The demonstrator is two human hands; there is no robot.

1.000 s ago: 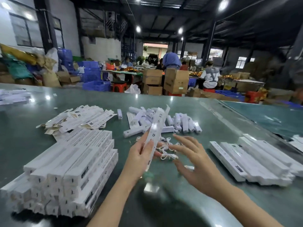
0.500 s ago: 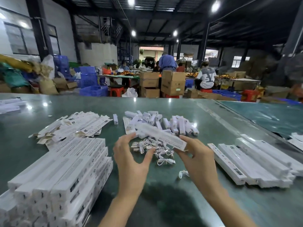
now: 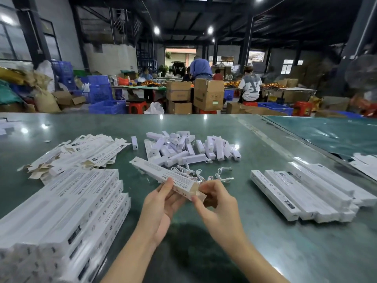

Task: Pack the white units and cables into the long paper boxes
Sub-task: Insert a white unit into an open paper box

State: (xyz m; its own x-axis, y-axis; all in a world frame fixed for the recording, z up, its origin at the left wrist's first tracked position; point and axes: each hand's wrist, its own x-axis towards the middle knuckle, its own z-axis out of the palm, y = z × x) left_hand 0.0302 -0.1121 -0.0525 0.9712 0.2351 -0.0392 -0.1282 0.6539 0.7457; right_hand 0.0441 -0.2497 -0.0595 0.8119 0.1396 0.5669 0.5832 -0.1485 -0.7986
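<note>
The green table is carrying all the stock and is lying under both hands. To the left of the left hand, a large stack of packed long boxes is sitting in layers, printed faces up. Beyond that stack, farther left and ahead of the left hand, a heap of flat unfolded box sleeves is lying fanned out. To the right of the right hand, well apart from it, a smaller row of long boxes is lying side by side. Directly ahead of both hands, a pile of white units is resting, with a loose tangle of white cables lying between that pile and the hands.

The left hand is gripping one long paper box near its close end, thumb on top and fingers curled beneath. The box is slanting away to the left, raised off the table. The right hand is pinching the brown flap at that same end, fingertips closed on it.
</note>
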